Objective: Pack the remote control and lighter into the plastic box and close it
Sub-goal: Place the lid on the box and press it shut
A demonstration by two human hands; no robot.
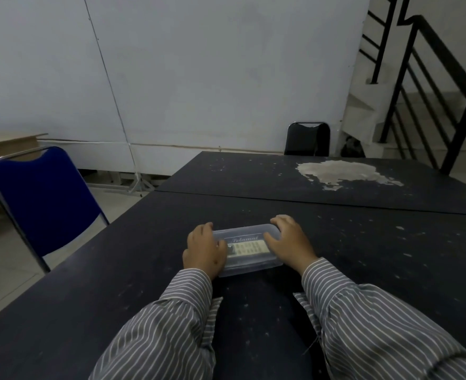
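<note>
Lidded plastic box (249,249) on table (116,283), both hands pressing.
Remote control (249,248) inside; lighter unseen; left hand (205,249) and right hand (289,242) fingers spread on lid.

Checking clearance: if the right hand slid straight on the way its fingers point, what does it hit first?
The right hand rests on the plastic box, fingers pointing up-left, away from the person. Beyond them only bare table shows, so the way looks free; depth is uncertain.

one plastic box (249,249) in the middle, with one remote control (249,248) inside. two hands, the left hand (205,249) and the right hand (290,244). two chairs: one blue chair (42,198) at left, one black chair (307,139) at upper right.
</note>
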